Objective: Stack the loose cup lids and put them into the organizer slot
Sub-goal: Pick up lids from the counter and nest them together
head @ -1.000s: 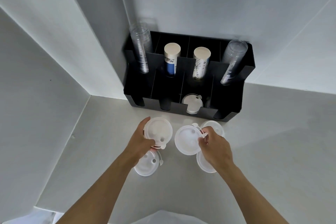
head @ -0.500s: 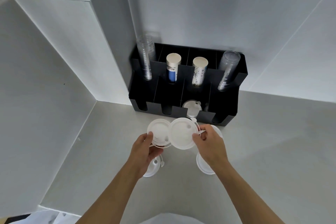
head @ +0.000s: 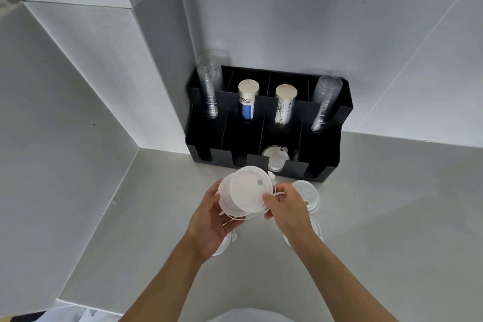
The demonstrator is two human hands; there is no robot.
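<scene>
Two white cup lids overlap above the counter in front of the black organizer [head: 337, 123]. My right hand [head: 285, 204] pinches the upper lid [head: 251, 188] by its right rim. My left hand [head: 211, 219] cups the lower lid [head: 224, 197] from below and from the left. A loose lid [head: 307, 192] lies on the counter right of my right hand. Another lid [head: 317, 229] shows under my right wrist, and one more [head: 222, 246] peeks out beneath my left hand. Inside the organizer's front slot rests a lid [head: 274, 158].
The organizer stands in the corner against the back wall. It holds two stacks of clear cups [head: 209, 86] [head: 325, 102] at its ends and two paper cup stacks [head: 247, 102] [head: 285, 104] between them. A wall panel [head: 65, 165] closes the left side. Grey counter [head: 392, 217] spreads to the right.
My hands have come together. The right hand's lid has slid left over the left hand's lid, and both lids sit higher and closer to the organizer.
</scene>
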